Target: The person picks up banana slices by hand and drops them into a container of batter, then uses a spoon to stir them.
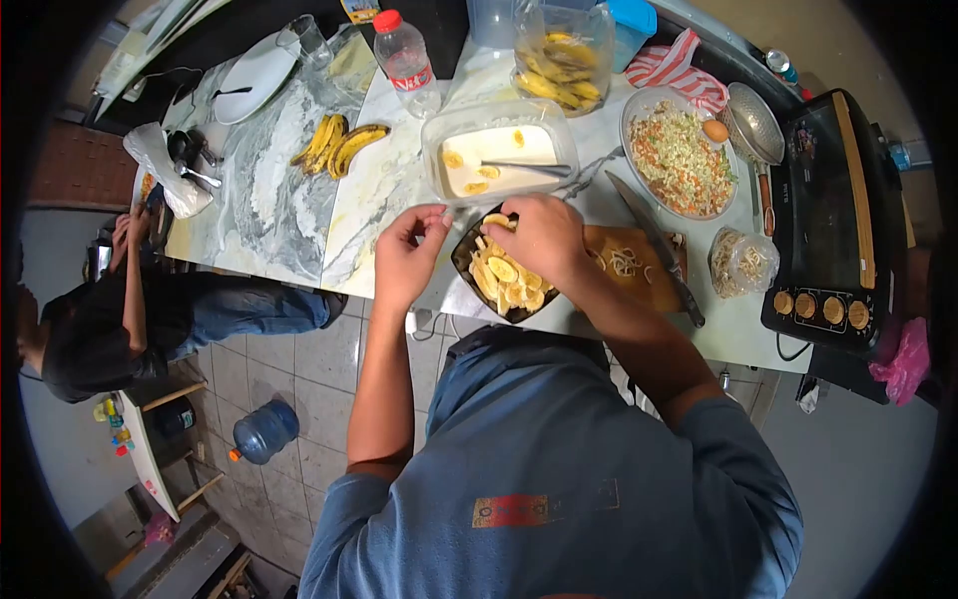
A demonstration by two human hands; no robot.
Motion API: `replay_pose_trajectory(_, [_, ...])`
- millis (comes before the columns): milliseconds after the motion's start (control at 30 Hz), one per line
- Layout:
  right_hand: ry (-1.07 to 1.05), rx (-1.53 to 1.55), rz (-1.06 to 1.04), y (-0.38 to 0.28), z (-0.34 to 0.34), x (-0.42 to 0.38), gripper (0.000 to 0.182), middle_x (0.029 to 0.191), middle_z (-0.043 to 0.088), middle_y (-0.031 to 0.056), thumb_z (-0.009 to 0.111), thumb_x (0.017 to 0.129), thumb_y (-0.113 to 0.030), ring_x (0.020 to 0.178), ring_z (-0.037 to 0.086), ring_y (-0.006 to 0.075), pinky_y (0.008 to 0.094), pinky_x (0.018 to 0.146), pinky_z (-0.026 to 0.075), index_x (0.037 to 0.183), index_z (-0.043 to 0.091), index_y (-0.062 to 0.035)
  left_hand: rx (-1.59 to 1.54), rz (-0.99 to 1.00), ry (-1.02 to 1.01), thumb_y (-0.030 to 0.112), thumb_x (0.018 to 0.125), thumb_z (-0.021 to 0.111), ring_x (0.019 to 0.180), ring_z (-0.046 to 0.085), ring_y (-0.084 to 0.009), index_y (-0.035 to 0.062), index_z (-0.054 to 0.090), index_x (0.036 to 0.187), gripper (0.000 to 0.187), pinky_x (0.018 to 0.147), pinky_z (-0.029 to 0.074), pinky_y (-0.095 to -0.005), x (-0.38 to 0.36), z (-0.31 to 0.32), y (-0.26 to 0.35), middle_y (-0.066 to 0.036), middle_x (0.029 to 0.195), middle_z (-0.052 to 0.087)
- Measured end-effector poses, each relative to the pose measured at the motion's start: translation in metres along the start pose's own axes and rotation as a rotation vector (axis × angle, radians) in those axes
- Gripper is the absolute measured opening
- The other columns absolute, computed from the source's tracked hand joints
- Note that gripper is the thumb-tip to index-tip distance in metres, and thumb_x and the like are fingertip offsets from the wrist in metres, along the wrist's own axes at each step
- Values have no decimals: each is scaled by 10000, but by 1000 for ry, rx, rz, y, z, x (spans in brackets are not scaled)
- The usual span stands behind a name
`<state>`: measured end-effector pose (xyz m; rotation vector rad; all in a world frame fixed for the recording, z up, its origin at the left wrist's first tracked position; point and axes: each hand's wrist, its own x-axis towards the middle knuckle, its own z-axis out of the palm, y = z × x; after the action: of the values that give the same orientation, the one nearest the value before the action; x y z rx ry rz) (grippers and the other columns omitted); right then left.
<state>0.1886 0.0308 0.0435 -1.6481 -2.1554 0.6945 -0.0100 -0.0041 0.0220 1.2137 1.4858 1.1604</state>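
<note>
Centrally, right hand (539, 238) touches banana slices (504, 270) in dark bowl (462, 262); left hand (411, 250) beside.

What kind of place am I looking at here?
Most likely a kitchen, though whether it's a home or a small eatery I can't tell. A countertop oven, a large knife by a cutting board, and banana slices in a dark dish point to it.
</note>
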Motion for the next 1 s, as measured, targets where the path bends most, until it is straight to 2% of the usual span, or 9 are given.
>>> replay_pose_trajectory(133, [-4, -13, 29, -3, 1, 2, 261, 808, 684, 150, 738, 756, -306, 814, 670, 337, 444, 770, 532, 843, 695, -64, -23, 10, -17, 104, 902, 704, 772, 554, -56, -22, 681, 1060, 204, 706, 461, -203, -1, 5, 3, -16, 862, 668])
replay_pose_trajectory(367, [-10, 4, 33, -3, 5, 2, 228, 805, 667, 129, 745, 742, -264, 820, 655, 333, 448, 758, 522, 828, 654, -74, -37, 14, -23, 102, 905, 700, 771, 551, -56, -24, 677, 1065, 205, 712, 458, -202, 2, 5, 0, -11, 865, 664])
replay_pose_trajectory(533, [204, -4, -133, 1, 15, -5, 192, 767, 644, 111, 749, 712, -206, 771, 650, 327, 446, 725, 518, 806, 639, -80, -41, -3, -21, 104, 906, 702, 772, 554, -59, -26, 676, 1064, 207, 717, 459, -203, 4, 4, -1, -10, 865, 663])
replay_pose_trajectory(667, [185, 1, -148, 2, 17, -5, 168, 766, 653, 112, 738, 713, -185, 740, 648, 331, 448, 707, 517, 783, 626, -80, -54, 2, -20, 105, 906, 702, 767, 552, -59, -26, 676, 1066, 209, 713, 458, -204, 6, 4, -3, -10, 863, 665])
replay_pose_trajectory(733, [97, 7, -119, 1, 15, -4, 169, 763, 663, 120, 730, 711, -164, 724, 646, 345, 456, 689, 512, 795, 613, -76, -44, -8, -20, 104, 905, 702, 766, 553, -59, -28, 675, 1064, 209, 715, 459, -205, 6, 4, -1, -14, 861, 667])
replay_pose_trajectory(1000, [142, 98, -142, -2, 21, -1, 243, 751, 667, 112, 729, 690, -127, 763, 639, 349, 458, 718, 502, 875, 583, -70, -54, -1, -23, 97, 908, 696, 771, 561, -62, -31, 671, 1065, 205, 721, 465, -208, 9, 2, -8, -24, 870, 674])
